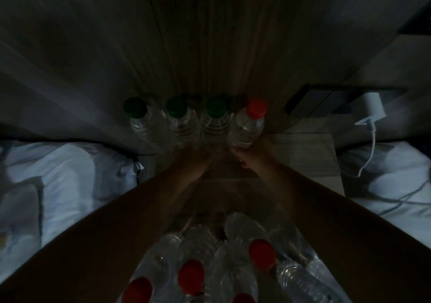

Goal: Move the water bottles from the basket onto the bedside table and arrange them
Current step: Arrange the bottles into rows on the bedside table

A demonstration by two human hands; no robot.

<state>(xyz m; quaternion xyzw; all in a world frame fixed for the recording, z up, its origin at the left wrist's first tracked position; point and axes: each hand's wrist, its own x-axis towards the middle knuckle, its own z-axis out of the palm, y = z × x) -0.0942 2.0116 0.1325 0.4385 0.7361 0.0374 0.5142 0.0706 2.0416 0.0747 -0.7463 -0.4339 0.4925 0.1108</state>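
Dimly, four bottles stand upright in a row at 12 o'clock on the bedside table: three green-capped bottles and, at the row's 3 o'clock end, a red-capped bottle. The right hand is wrapped round its base. The left hand reaches beneath the green ones (too dark to tell its grip). Spare bottles lie heaped at 6 o'clock.

Bedside table: matt, pale wood grain; bottles on it: clear, ribbed, glossy plastic; bedding left of it: soft white cloth.
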